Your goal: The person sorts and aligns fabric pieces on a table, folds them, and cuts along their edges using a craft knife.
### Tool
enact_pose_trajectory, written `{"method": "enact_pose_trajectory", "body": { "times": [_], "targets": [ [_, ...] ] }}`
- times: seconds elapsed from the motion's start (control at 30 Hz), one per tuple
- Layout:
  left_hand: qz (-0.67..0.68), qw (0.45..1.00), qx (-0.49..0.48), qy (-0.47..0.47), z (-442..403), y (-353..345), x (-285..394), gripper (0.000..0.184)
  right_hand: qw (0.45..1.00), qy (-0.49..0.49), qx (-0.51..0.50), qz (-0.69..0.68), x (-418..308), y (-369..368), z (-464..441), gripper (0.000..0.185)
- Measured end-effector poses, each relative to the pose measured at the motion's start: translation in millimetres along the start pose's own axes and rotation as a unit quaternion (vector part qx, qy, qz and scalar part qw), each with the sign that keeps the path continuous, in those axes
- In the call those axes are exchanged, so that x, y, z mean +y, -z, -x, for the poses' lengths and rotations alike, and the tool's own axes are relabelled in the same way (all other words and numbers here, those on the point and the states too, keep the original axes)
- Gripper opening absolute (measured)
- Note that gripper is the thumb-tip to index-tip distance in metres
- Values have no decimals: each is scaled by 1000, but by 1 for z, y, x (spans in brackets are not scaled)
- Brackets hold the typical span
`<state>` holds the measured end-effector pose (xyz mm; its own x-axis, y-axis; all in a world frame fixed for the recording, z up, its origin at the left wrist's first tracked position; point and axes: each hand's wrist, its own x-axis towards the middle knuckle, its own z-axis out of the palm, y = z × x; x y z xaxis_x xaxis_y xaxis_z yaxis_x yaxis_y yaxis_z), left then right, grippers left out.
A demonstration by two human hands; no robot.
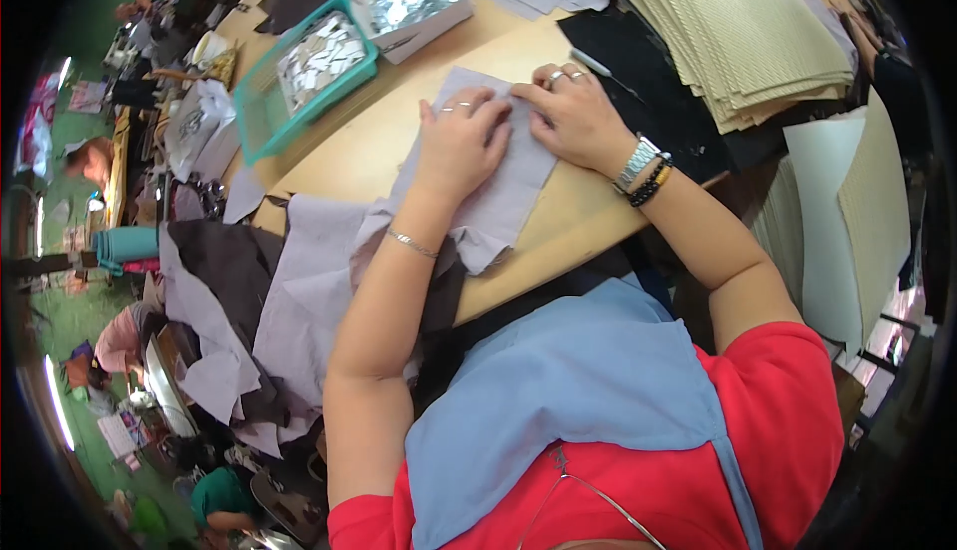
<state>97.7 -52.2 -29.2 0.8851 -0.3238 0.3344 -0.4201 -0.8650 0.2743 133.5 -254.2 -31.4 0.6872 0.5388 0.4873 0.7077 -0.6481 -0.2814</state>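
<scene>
A light grey cloth (503, 206) lies on the pale wooden table (558, 236), its near end bunched up. My left hand (462, 141) rests on the cloth with bent fingers, a ring on one of them. Beside it, at the cloth's upper right edge, my right hand (573, 112) has its thumb and index finger close together on the fabric; whatever lies between those fingertips is too small to make out. A pen-like tool (590, 62) lies just beyond my right hand on black material.
A teal basket (261, 117) and a cardboard box (424, 37) of small shiny pieces stand at the back left. Stacked textured cream sheets (738, 32) are at the upper right. Grey and dark cloth (309, 281) hangs off the left edge. Other people are far left.
</scene>
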Motion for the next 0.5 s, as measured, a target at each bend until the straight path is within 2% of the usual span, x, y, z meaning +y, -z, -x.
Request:
{"method": "enact_pose_trajectory", "body": {
  "times": [0.07,0.3,0.5],
  "targets": [
    [-22,1000,-1,-7,1,0,1,26,1000,-20,-14,1,-2,2,0,32],
    [-92,994,-61,10,4,5,14,45,999,-18,30,7,2,-4,3,37],
    [-86,994,-54,26,4,0,15,51,1000,19,18,-1,5,-1,3,35]
  ]
}}
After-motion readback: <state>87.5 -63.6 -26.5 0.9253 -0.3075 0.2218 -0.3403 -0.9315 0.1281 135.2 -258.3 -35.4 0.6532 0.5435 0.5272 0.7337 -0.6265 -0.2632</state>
